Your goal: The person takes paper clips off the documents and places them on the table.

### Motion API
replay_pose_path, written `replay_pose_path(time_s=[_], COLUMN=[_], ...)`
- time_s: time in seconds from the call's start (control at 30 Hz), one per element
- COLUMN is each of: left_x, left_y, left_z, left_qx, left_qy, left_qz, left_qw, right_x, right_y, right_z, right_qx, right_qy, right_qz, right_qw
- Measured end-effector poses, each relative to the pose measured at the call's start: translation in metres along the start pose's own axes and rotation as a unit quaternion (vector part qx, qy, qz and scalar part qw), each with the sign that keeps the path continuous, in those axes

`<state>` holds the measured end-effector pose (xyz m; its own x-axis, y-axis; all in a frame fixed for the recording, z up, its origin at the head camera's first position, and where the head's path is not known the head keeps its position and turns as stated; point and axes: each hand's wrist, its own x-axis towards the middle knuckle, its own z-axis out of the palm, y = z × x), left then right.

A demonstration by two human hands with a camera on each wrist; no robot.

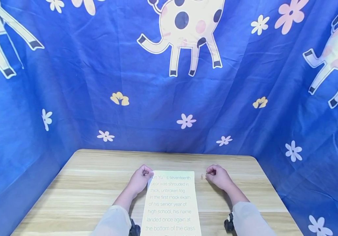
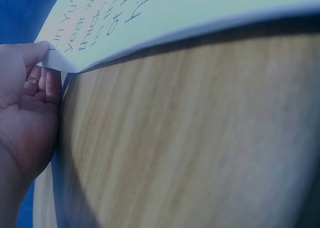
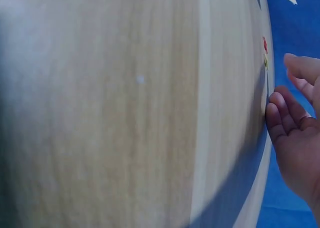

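A sheet of paper (image 1: 172,196) printed with large text lies on the table, its long side running toward me. My left hand (image 1: 140,178) pinches the sheet's upper left corner; in the left wrist view, the thumb (image 2: 37,52) lies on top and that edge lifts off the wood. Beyond the sheet's right edge is a small red-orange paper clip (image 1: 202,176). In the right wrist view, a little yellow piece (image 3: 266,61) lies beside the red one (image 3: 265,45). My right hand (image 1: 218,177) is just right of them, fingers loosely curled, with a gap between thumb and fingertips.
The wood-grain table (image 1: 92,183) has rounded far corners. A blue curtain (image 1: 145,124) with cows and flowers hangs behind it and along both sides. Dark bands with devices (image 1: 229,223) sit on both wrists, below light sleeves (image 1: 113,223).
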<state>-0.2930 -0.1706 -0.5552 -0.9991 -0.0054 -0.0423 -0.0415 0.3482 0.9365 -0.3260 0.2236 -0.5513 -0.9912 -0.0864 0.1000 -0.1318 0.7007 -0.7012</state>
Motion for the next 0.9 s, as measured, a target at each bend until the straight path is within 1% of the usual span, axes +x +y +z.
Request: replay_pose_path(time_s=[0.17, 0.27, 0.37, 0.53, 0.73, 0.9], left_x=[0.000, 0.000, 0.000, 0.001, 0.001, -0.002], left_y=[0.000, 0.001, 0.001, 0.002, 0.003, 0.006], left_z=[0.001, 0.003, 0.006, 0.011, 0.015, 0.017], left_qx=[0.004, 0.018, 0.045, 0.099, 0.125, 0.149], left_qy=[0.006, 0.016, 0.026, 0.037, 0.040, 0.044], left_qz=[0.000, 0.006, 0.017, 0.034, 0.040, 0.055], left_qw=[1.0000, 0.9997, 0.9985, 0.9938, 0.9906, 0.9862], right_x=[0.000, -0.001, -0.002, -0.002, -0.001, -0.001], right_y=[-0.002, -0.003, -0.003, -0.002, 0.001, -0.001], right_z=[-0.003, -0.003, -0.003, -0.002, -0.002, -0.002], right_qx=[0.031, 0.052, 0.070, 0.096, 0.104, 0.109], right_qy=[0.015, 0.019, 0.020, 0.021, 0.028, 0.029], right_qz=[0.002, 0.014, 0.024, 0.045, 0.058, 0.058], right_qw=[0.999, 0.998, 0.997, 0.994, 0.992, 0.992])
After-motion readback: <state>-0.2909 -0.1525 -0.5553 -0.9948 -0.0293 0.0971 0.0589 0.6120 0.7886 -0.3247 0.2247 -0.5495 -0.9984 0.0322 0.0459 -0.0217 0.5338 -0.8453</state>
